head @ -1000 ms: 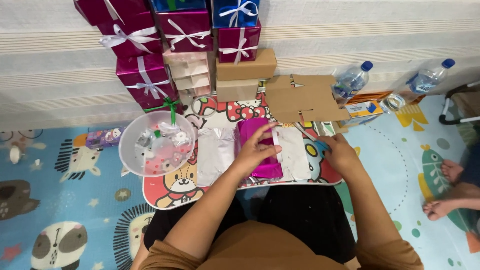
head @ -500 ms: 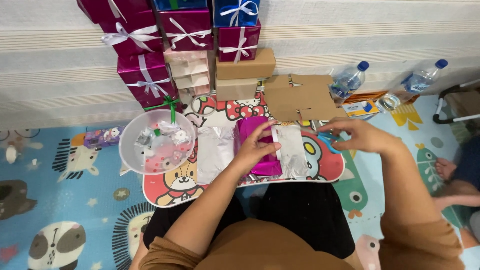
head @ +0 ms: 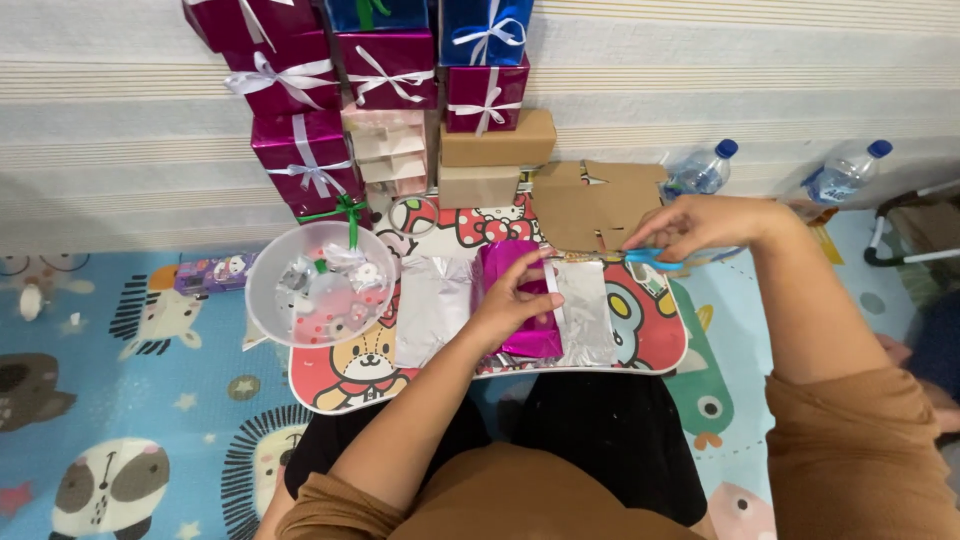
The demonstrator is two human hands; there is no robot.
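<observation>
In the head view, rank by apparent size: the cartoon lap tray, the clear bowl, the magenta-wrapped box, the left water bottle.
1. Cartoon lap tray
2. Clear bowl
3. Magenta-wrapped box, partly covered by the left hand
4. Left water bottle, though farther from the camera.

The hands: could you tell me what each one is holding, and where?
Left hand presses the magenta box on top; right hand touches blue-handled scissors, grip unclear.

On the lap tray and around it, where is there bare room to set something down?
Tray: only its right end, past the silver wrap. Playmat left of the clear bowl is open. Crowded: centre, under the left hand on the magenta box, and behind.
</observation>
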